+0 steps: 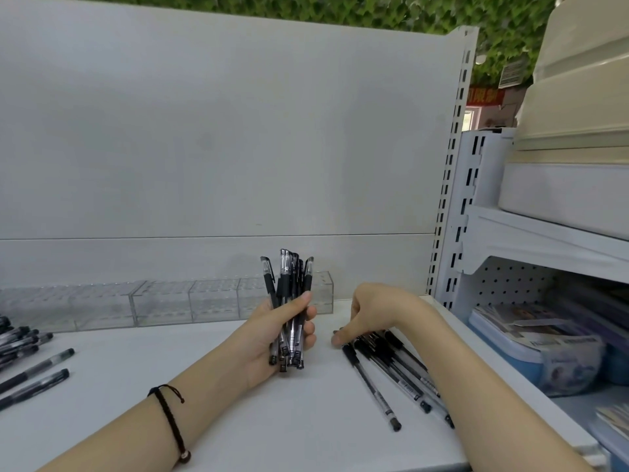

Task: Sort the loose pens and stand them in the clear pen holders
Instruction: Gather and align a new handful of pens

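Note:
My left hand (282, 332) grips an upright bundle of black pens (289, 284) with clear caps, held above the white shelf. My right hand (367, 315) rests palm down on a loose pile of black pens (384, 373) lying on the shelf to the right; its fingertips touch the top ends of those pens, and whether it grips one is hidden. A row of clear pen holders (163, 301) stands along the back panel, and the ones I can see hold no pens. Another heap of black pens (23, 356) lies at the far left.
The white shelf (238, 420) runs to a slotted upright (449, 185) on the right. Beyond it, a neighbouring shelf holds a blue box (510, 352) and stacked cream bins (575, 97). A white back panel (204, 148) rises behind the holders.

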`<act>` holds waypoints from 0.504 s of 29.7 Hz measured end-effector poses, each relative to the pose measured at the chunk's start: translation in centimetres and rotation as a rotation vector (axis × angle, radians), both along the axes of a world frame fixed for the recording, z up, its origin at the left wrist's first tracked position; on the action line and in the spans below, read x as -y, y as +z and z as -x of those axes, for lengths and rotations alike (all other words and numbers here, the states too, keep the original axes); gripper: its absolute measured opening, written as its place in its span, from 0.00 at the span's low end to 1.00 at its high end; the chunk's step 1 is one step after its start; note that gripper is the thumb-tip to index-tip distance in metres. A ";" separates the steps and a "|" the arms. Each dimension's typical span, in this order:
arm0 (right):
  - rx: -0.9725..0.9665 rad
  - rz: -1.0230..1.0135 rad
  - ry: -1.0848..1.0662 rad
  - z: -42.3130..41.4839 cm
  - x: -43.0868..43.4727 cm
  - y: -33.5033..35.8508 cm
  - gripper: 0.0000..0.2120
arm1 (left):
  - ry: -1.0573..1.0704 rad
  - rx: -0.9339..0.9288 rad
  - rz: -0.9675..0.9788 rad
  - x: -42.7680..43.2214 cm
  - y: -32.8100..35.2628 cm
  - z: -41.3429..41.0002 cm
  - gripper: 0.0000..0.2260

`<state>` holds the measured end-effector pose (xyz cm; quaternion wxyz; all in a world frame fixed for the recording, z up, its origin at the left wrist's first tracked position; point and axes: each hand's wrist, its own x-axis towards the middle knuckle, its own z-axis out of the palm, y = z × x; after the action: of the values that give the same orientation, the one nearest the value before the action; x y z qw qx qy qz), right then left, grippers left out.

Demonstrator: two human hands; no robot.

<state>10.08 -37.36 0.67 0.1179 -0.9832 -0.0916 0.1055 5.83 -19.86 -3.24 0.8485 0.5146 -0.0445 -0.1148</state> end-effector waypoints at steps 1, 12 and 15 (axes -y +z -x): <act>0.010 0.002 0.002 -0.1 -0.2 -0.1 0.29 | 0.003 -0.003 0.001 0.0 0.0 0.0 0.07; 0.056 -0.157 0.036 -0.4 -1.6 -0.9 0.15 | 0.069 0.005 -0.004 0.0 -0.1 -0.3 0.12; 0.014 -0.259 0.022 -0.2 -1.3 -0.3 0.15 | 0.090 -0.016 0.012 -0.1 0.0 -0.4 0.08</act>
<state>10.29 -36.05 0.34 0.2419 -0.9594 -0.1159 0.0870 6.24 -19.77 -3.24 0.8562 0.5102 -0.0151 -0.0803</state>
